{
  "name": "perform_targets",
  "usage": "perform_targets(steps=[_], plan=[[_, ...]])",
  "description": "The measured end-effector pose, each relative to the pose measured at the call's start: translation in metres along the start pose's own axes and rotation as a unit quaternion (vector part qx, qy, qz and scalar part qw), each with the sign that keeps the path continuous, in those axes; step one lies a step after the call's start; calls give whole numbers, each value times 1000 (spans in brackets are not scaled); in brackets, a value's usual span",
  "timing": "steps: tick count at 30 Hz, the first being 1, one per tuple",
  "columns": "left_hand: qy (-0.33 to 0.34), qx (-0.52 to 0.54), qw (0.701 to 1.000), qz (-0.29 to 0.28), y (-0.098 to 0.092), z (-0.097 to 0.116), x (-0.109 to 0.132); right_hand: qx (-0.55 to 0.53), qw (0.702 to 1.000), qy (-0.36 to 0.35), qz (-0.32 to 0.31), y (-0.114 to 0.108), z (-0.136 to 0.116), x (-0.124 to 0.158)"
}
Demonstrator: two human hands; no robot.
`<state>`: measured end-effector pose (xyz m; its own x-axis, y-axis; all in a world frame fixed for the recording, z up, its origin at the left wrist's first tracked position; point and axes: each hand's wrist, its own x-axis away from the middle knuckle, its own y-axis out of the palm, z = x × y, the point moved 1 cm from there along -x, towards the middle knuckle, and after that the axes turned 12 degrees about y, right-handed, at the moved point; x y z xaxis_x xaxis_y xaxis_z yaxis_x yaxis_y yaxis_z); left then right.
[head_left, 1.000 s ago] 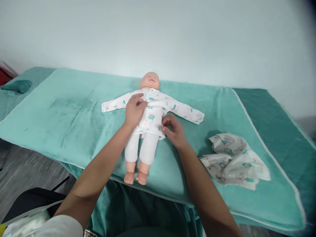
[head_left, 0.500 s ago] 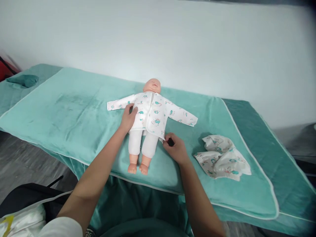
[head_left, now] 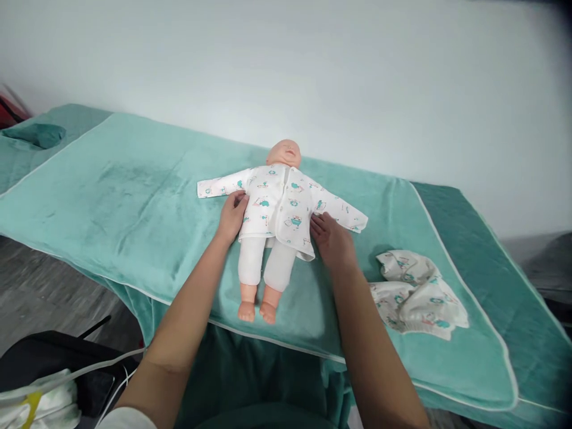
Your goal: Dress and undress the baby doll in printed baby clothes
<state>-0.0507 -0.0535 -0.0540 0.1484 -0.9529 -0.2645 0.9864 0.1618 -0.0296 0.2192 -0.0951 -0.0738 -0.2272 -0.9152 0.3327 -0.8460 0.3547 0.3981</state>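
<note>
The right hand [head_left: 333,239] is sitting higher now, touching the jacket [head_left: 277,205] mid-frame opposite the left hand [head_left: 232,215]. Neither grip's hold is showing clearly.

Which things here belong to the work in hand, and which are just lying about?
Work:
- doll
- shirt, left hand and right hand at its sides
- sheet underneath

Lying about:
- garment, untouched; similar print, so perhaps related
- white bundle, lower left

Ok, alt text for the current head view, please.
A doll in a patterned white jacket lies face up on a green sheet, the left hand and right hand at the jacket's sides. A crumpled patterned cloth lies at right.
</note>
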Motion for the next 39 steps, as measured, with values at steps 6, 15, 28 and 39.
perform_targets(steps=[6,15,28,39], plan=[[-25,34,999,0,7,-10,-18,-32,996,26,-74,31,-3,-47],[-32,100,992,-67,18,-19,-45,-46,992,28,-115,40,-17,-45],[-147,352,924,10,26,-8,-60,-122,987,91,-55,57,-22,-72],[-134,295,946,6,23,-4,-52,-157,985,71,-26,41,-21,-90]])
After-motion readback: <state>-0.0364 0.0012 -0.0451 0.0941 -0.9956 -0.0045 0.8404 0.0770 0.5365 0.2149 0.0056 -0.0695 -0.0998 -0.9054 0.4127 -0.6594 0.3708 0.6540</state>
